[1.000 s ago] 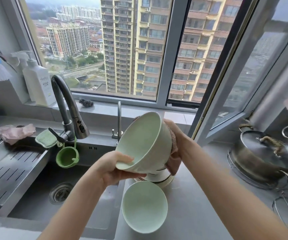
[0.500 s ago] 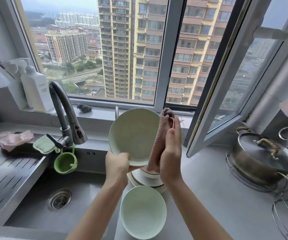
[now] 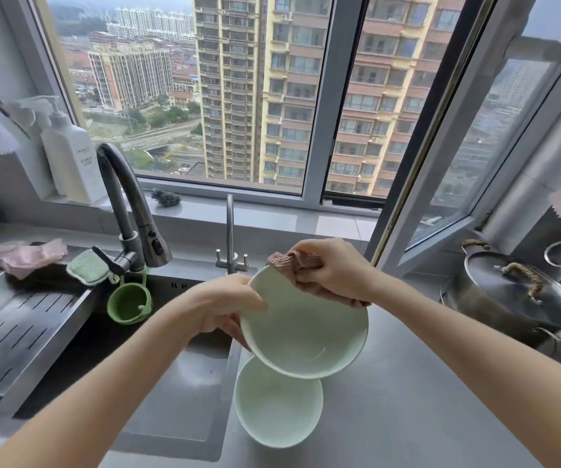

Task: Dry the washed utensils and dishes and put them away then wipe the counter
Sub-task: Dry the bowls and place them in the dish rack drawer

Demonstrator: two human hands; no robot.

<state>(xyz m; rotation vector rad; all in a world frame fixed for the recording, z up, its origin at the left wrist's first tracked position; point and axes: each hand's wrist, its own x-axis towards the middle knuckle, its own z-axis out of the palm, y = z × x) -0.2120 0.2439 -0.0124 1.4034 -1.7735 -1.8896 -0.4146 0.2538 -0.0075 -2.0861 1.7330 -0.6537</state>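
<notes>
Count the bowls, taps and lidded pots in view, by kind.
Bowls: 2 (held bowl, counter bowl)
Taps: 2 (tall tap, slim tap)
Lidded pots: 1 (steel pot)
Total: 5

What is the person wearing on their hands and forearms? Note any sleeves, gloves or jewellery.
Nothing is worn that shows. The left hand and right hand have no gloves or rings in view. The left forearm and right forearm are uncovered down to the frame's edge: no sleeves, watch or bracelets.
</notes>
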